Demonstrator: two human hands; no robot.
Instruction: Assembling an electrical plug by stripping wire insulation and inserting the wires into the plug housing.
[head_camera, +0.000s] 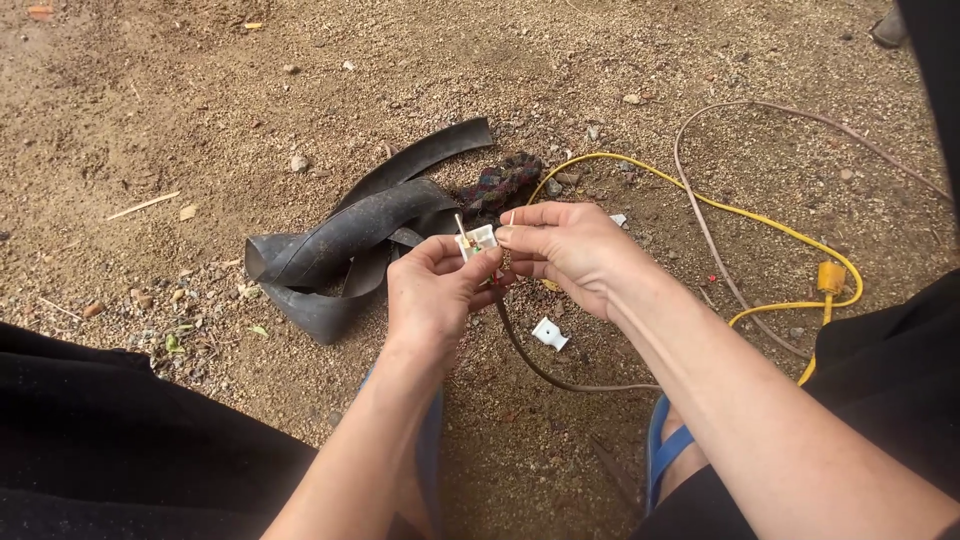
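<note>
Head view: left hand (432, 296) pinches a white plug (476, 241); right hand (567, 245) fingers pinch its brown cable (540, 368) wires.

My left hand (432, 292) and right hand (565, 250) meet in the middle of the view, both pinching the opened plug (477, 241) between them. A cable (545, 365) drops from the plug and runs toward me, then off right. Just below my right hand a loose plug piece (548, 333) lies on the ground (180, 120). Beyond and left of my hands lies a rubber inner tube (350, 245), with a braided rope (503, 182) at its right end. A second cord (760, 225) loops across the ground to the right.
</note>
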